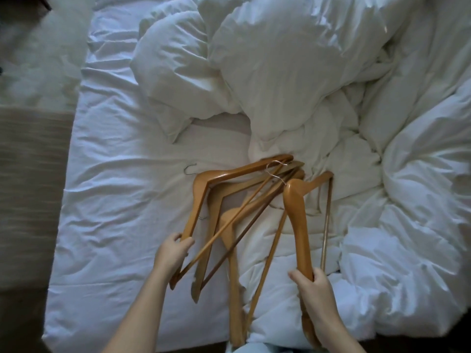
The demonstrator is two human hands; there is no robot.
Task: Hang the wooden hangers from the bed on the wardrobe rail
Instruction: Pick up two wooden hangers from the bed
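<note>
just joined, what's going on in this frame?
A person at the bed handles a pile of wooden hangers. The left hand holds one hanger at the pile's left edge, the right hand holds another on the right. The others lie tangled between them on the sheet, beside a crumpled duvet. Wardrobe rail not in view.

Bare left hand [175, 247], bare right hand [314, 284], bare forearms [142, 299], pale blue garment [257, 349] below

In front of me the wide, white-sheeted bed [114, 200] lies creased; on it rest a plump white pillow [178, 72]; a rumpled white duvet [407, 200]; tan wooden hangers [244, 170] fanned near my edge.
</note>
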